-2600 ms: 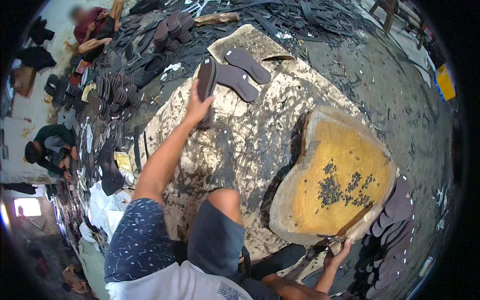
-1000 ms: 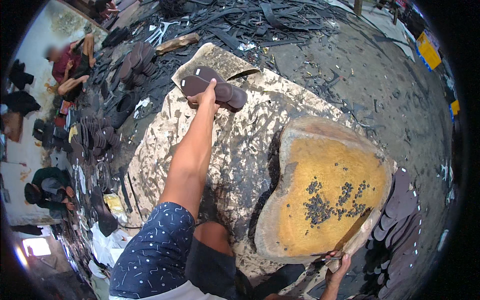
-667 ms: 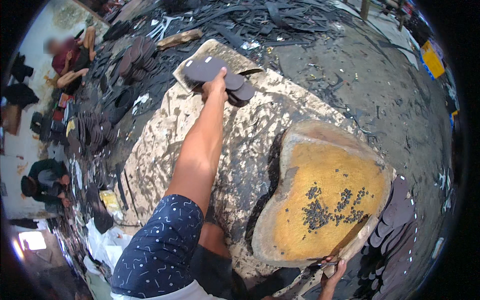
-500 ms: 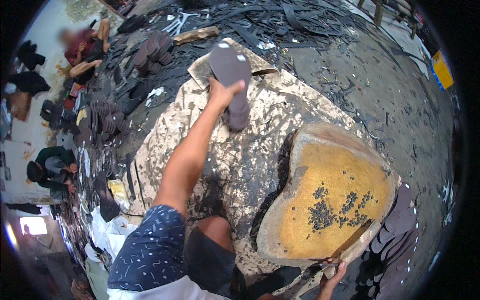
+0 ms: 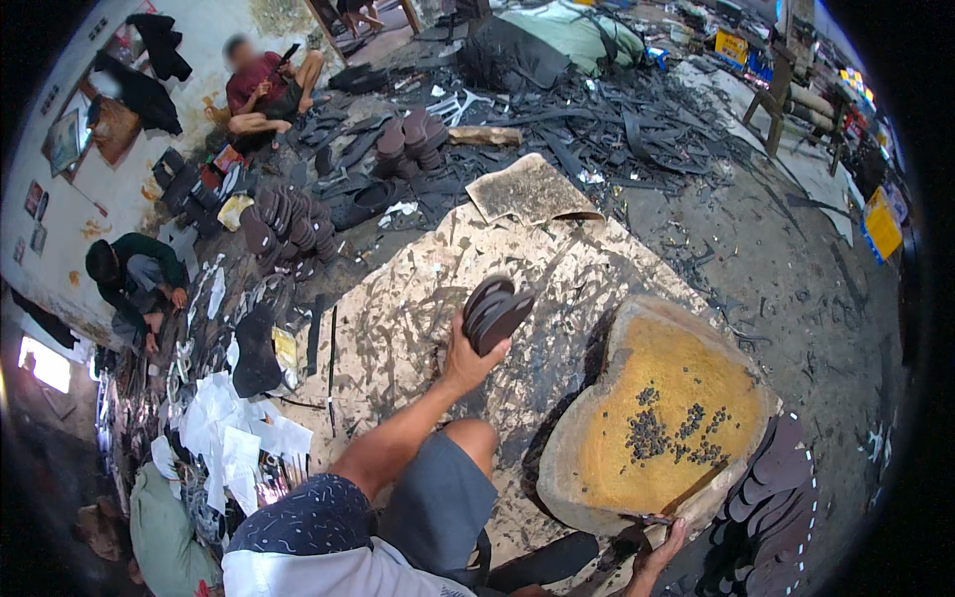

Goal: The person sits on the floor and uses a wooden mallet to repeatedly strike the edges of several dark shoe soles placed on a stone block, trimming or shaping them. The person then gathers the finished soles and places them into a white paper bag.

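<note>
My left hand (image 5: 472, 360) is closed round a small stack of dark brown shoe soles (image 5: 495, 314), tilted above the stained ground sheet (image 5: 393, 298). At the lower right, my right hand (image 5: 661, 557) sits by the near edge of a wooden chopping block (image 5: 607, 448). Its fingers are closed on a thin dark tool (image 5: 652, 519), whose kind I cannot make out. Many small black bits (image 5: 649, 436) lie scattered over the block's yellowish top.
Rows of brown soles (image 5: 771, 478) lie right of the block. More sole stacks (image 5: 288, 227) stand at the left, near white paper scraps (image 5: 234, 438). Black rubber strips (image 5: 637, 129) heap up at the back. Two people (image 5: 267, 90) sit along the left wall.
My left hand has drawn the soles nearer and turned them, so their edges now show. The view has tilted up, revealing more of the back. My right hand stays by the block.
</note>
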{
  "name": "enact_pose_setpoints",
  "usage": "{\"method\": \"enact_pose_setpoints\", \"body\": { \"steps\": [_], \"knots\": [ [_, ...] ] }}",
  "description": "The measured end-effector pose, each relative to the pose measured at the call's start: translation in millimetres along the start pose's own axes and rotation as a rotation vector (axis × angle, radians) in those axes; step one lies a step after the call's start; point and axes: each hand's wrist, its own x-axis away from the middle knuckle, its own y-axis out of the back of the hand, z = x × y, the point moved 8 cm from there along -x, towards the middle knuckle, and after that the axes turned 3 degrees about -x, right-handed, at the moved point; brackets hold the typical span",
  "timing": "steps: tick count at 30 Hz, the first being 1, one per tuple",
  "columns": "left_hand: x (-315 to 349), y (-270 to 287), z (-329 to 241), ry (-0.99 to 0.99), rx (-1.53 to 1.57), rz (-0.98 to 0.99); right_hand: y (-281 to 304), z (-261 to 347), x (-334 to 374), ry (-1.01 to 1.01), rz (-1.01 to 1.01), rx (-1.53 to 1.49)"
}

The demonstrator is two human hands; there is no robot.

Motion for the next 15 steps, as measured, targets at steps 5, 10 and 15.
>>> {"method": "enact_pose_setpoints", "body": {
  "steps": [5, 10, 15],
  "knots": [
    [3, -13, -8, -0.08, 0.06, 0.218, 11, 9, -3, 0.045, -0.129, 0.024],
    [-14, -3, 53, 0.279, 0.066, 0.857, 2, -7, -2, 0.002, 0.047, 0.014],
    [1, 10, 68, 0.121, -0.207, 0.434, 39, -35, -19, 0.091, -0.052, 0.046]
  ]
}}
